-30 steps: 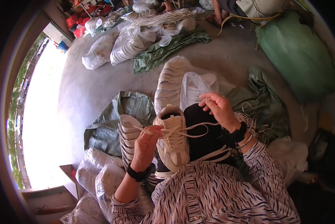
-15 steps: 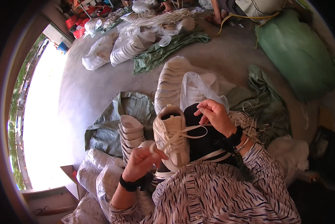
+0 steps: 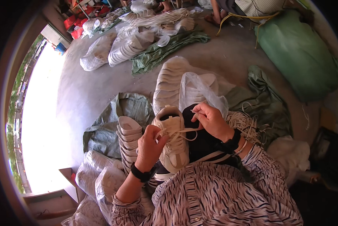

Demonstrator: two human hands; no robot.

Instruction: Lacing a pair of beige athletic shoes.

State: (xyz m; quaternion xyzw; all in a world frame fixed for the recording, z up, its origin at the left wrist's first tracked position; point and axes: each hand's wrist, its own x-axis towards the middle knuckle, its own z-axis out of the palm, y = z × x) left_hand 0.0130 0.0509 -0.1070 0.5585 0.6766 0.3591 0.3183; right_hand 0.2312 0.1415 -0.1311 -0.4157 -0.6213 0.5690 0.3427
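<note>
A cream shoe upper rests on my dark lap, its opening pointing away from me. My left hand presses against the shoe's left side and pinches the cream shoelace near the eyelets. My right hand holds the lace's other end just right of the shoe's collar, fingers closed on it. Both wrists wear dark bands.
A stack of white soles stands left of my knee on a green sack. A clear bag over more soles and a long sole stack lie ahead. Loose laces sit at right, a green bale beyond. Another person's feet at top.
My left hand dropped low to the left, then came back up against the shoe's side. My right hand lowered slightly toward the collar, drawing the lace shorter.
</note>
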